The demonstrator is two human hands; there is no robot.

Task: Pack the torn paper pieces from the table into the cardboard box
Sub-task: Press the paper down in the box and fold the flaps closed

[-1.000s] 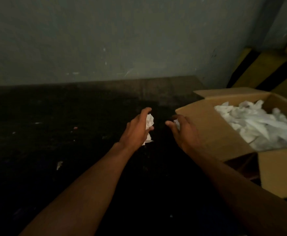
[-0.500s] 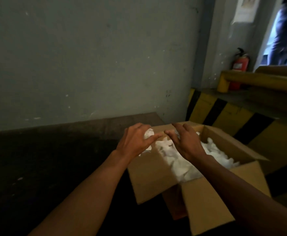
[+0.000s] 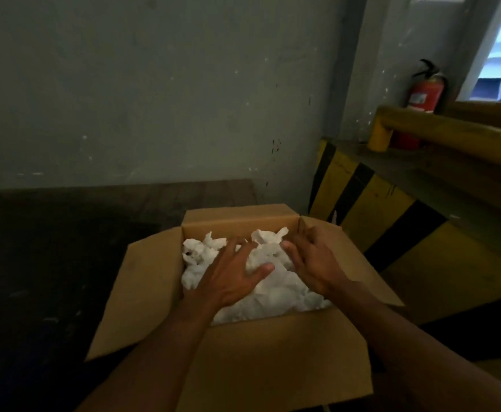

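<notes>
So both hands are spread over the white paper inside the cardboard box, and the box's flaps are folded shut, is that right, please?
Not quite: the flaps are open, folded outward, as the head view shows. The left hand and right hand are indeed spread over the white paper inside the cardboard box.

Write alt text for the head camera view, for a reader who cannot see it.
Two bare hands, left hand and right hand, spread open over crumpled white torn paper pieces filling an open brown cardboard box on a dark table. A red fire extinguisher stands behind a yellow rail by the grey wall.
</notes>
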